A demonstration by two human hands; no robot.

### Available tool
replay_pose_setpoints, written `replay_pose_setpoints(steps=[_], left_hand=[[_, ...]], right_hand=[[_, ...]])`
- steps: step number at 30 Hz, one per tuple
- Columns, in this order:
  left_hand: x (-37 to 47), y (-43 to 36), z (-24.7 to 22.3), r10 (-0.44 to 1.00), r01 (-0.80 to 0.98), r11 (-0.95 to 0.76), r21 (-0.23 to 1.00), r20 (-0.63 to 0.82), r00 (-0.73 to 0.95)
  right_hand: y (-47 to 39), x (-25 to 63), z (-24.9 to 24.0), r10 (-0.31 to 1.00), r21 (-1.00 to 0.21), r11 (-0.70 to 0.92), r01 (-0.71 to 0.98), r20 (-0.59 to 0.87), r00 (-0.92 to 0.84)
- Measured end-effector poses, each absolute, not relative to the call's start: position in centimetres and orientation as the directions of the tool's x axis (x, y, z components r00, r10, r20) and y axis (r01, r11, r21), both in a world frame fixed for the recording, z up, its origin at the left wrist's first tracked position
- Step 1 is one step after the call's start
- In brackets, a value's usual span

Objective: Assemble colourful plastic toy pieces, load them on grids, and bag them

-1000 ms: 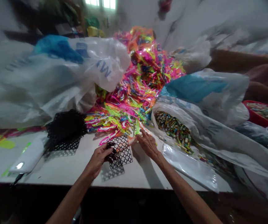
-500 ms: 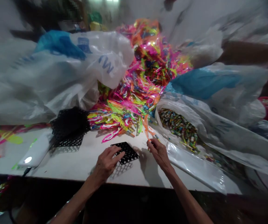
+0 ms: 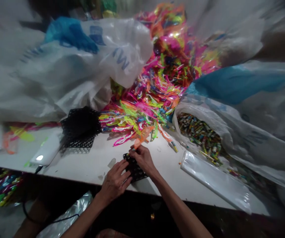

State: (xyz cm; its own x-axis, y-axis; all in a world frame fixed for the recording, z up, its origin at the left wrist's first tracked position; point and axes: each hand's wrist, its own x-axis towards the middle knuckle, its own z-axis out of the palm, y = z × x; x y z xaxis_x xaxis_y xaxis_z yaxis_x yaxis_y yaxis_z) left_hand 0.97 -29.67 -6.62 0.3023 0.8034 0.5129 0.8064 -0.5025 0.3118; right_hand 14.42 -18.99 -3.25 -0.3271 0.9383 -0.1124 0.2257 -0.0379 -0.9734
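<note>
My right hand (image 3: 142, 160) pinches the end of an orange plastic strip with a wide, leaf-like blade (image 3: 143, 135). Its fingertips are over the far left corner of a black perforated plate (image 3: 137, 174). My left hand (image 3: 116, 180) grips that plate along its left side, fingers at the edge and thumb lying across it. Both hands partly cover the plate, and the strip's lower end is hidden in my fingers. Just beyond lies a heap of similar strips (image 3: 142, 112) in pink, yellow, green and orange.
Stacked black perforated plates (image 3: 81, 129) lie left, beside a white device (image 3: 45, 150) with a light and cable. To the right, an open white sack (image 3: 182, 110) holds many small coloured cylinders (image 3: 201, 135). A clear plastic sleeve bundle (image 3: 215, 181) lies along the table's front edge.
My right hand has moved left with the orange strip and is now over the plate. The plate has shifted nearer the table's front edge under my left hand. The view has also shifted.
</note>
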Motion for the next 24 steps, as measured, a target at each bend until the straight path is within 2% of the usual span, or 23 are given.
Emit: replay_pose_setpoints(steps=[5, 10, 12, 16, 18, 21, 24], left_hand=[[0.8, -29.9, -6.8, 0.844, 0.826, -0.456, 0.331, 0.456, 0.283], [0.7, -29.7, -6.5, 0.837, 0.803, -0.472, 0.364, 0.471, 0.279], [0.8, -29.6, -6.5, 0.835, 0.795, -0.475, 0.377, 0.478, 0.272], [1.0, -29.5, -6.2, 0.833, 0.798, -0.458, 0.391, 0.502, 0.233], [1.1, -29.4, -5.9, 0.834, 0.793, -0.458, 0.402, 0.503, 0.226], [1.0, -29.3, -5.9, 0.844, 0.782, -0.456, 0.424, 0.484, 0.230], [1.0, -29.4, -6.4, 0.857, 0.789, -0.444, 0.424, 0.459, 0.236]], right_hand=[[-18.4, 13.6, -2.6, 0.914, -0.900, 0.133, 0.416, -0.051, -0.403], [-18.7, 13.5, -2.1, 0.879, -0.760, 0.281, 0.586, -0.042, -0.475], [-18.8, 13.3, -2.1, 0.873, -0.751, 0.290, 0.594, -0.047, -0.485], [-18.2, 13.2, -2.2, 0.888, -0.840, 0.163, 0.517, -0.103, -0.447], [-17.8, 13.4, -2.2, 0.872, -0.839, 0.168, 0.518, -0.118, -0.474], [-17.9, 13.3, -2.2, 0.831, -0.765, 0.284, 0.578, -0.104, -0.546], [-18.9, 12.8, -2.7, 0.756, -0.629, 0.496, 0.599, -0.027, -0.654]])
